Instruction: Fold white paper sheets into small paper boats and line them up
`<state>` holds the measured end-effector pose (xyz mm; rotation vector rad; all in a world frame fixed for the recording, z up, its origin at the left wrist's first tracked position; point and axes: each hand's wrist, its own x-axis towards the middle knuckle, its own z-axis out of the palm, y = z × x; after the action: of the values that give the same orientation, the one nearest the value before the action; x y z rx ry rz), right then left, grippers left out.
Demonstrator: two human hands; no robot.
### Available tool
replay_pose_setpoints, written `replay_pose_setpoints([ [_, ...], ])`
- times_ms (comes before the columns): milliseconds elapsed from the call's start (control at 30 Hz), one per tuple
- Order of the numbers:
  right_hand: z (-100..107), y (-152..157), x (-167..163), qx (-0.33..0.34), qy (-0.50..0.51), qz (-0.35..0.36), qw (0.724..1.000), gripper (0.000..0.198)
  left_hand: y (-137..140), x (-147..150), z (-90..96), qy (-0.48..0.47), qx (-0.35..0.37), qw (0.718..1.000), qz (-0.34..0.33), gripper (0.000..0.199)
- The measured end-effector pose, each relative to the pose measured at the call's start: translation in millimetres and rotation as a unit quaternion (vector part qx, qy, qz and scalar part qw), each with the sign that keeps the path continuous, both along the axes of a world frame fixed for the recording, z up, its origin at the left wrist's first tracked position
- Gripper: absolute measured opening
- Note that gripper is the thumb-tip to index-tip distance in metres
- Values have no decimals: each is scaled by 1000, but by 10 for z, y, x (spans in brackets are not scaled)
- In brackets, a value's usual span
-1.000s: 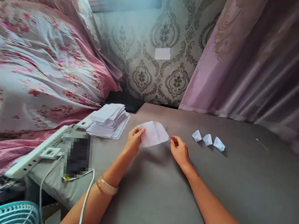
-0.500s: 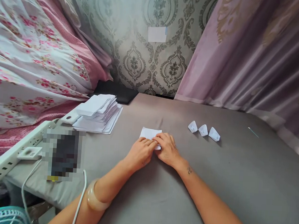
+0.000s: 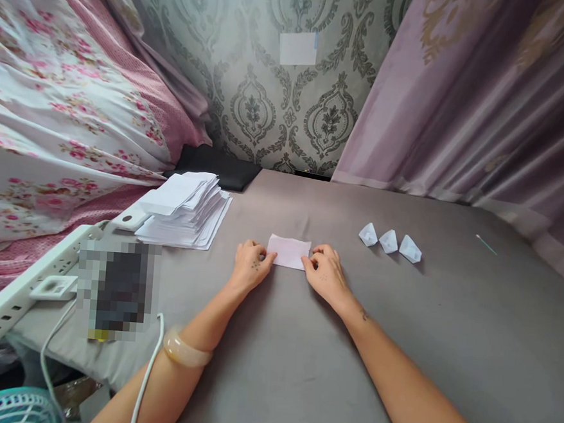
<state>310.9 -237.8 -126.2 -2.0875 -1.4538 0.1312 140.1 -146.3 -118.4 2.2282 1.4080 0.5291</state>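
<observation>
A small rectangular sheet of white paper (image 3: 289,252) is stretched between my two hands, just above or on the grey table cover. My left hand (image 3: 252,265) pinches its left edge between thumb and fingers. On the opposite side my right hand (image 3: 325,271) grips the right edge the same way. The sheet looks flat, its broad face towards me; any crease in it is too faint to make out. To the right of my hands stand three small folded white paper shapes (image 3: 389,241) in a row.
A tall stack of white paper (image 3: 185,211) lies at the back left, by a black flat object (image 3: 236,175). Along the left edge runs a white power strip (image 3: 30,284) with cables. A blurred dark item (image 3: 124,291) sits near it. A thin stick (image 3: 486,244) lies far right.
My hands were close together, pressing the paper's near side. They have moved apart, each now at one end of the sheet, which shows more of its face.
</observation>
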Motion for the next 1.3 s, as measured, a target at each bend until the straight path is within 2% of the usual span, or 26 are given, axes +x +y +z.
replay_pose_setpoints([
  [133, 21, 8, -25, -14, -39, -11, 999, 30, -15, 27, -29, 27, 43, 999, 11, 23],
  [233, 47, 3, -33, -18, -52, -17, 998, 16, -57, 33, 19, 54, 128, 990, -16, 21],
  [267, 53, 3, -33, -13, -52, -14, 998, 13, -74, 37, 36, 67, 163, 983, -42, 23],
  [333, 60, 11, -26, 7, -57, 17, 998, 26, -105, 49, 59, 97, 211, 964, -130, 27],
  [400, 60, 33, -9, 22, -61, 66, 996, 41, -126, 57, 62, 111, 213, 945, -221, 34],
  [467, 56, 71, 18, 19, -55, 100, 993, 48, -135, 52, 51, 96, 187, 941, -266, 31],
  [600, 54, 146, 82, 21, -10, 78, 997, 38, -122, 3, 33, 31, 139, 957, -254, 16],
  [733, 86, 106, 81, -1, 44, 23, 999, 30, -113, -41, 74, 7, 139, 957, -256, 16],
  [867, 173, -22, 6, -12, 82, -34, 996, 34, -157, -45, 160, 30, 151, 957, -248, 26],
  [967, 256, -74, -34, -13, 113, -58, 992, 26, -201, -42, 186, 23, 131, 949, -284, 30],
  [1067, 304, -73, -50, 13, 174, -86, 981, 20, -223, -43, 164, 19, 128, 947, -295, 45],
  [1167, 296, -63, -80, 11, 209, -90, 974, 20, -215, -46, 120, 26, 140, 951, -276, 42],
  [1300, 275, -89, -132, -53, 209, -44, 975, 20, -180, -59, 82, 65, 163, 947, -270, 26],
])
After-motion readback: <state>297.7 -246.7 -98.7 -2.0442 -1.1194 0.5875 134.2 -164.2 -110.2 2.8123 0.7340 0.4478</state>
